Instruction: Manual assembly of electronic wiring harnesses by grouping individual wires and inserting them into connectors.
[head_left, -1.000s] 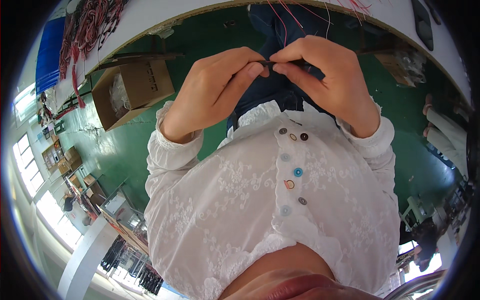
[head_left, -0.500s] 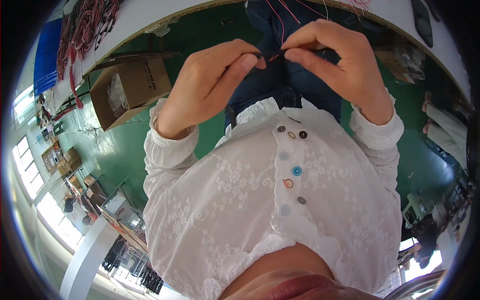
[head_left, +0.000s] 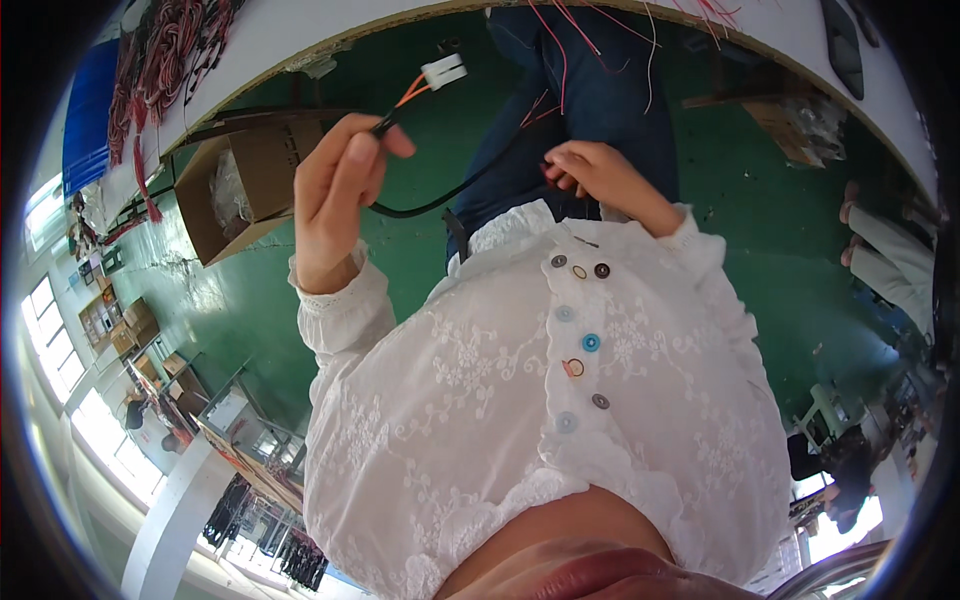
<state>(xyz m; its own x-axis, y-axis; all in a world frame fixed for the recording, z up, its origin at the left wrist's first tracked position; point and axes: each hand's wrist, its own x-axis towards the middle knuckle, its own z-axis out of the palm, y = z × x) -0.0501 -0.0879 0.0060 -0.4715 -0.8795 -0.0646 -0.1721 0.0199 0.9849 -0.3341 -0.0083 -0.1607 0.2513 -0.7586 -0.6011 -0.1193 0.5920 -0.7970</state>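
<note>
Pinched between the thumb and fingers of my left hand (head_left: pixel 345 185) is a black cable (head_left: pixel 430 208). Beyond the fingertips its end splits into short orange wires that run into a white plug connector (head_left: pixel 444 71). The rest of the cable sags below my hand and rises to the right, where thin orange-red wire ends (head_left: pixel 540 113) fan out in front of my trousers. My right hand (head_left: pixel 605 182) is near my waist, apart from the cable, with its fingers curled together. Something small, dark and reddish shows at its fingertips, too small to make out.
A pale worktop (head_left: pixel 290 50) curves across the far side, with loose pink-red wires (head_left: pixel 560 60) hanging over its edge. Bundled red and black wires (head_left: pixel 170 60) lie at its left. Below stands an open cardboard box (head_left: pixel 260 175) on the green floor. Another person's legs (head_left: pixel 890 250) show at right.
My hands have moved apart. My left hand has shifted left with the cable, bringing its white connector into view. My right hand has dropped toward my waist, away from the cable.
</note>
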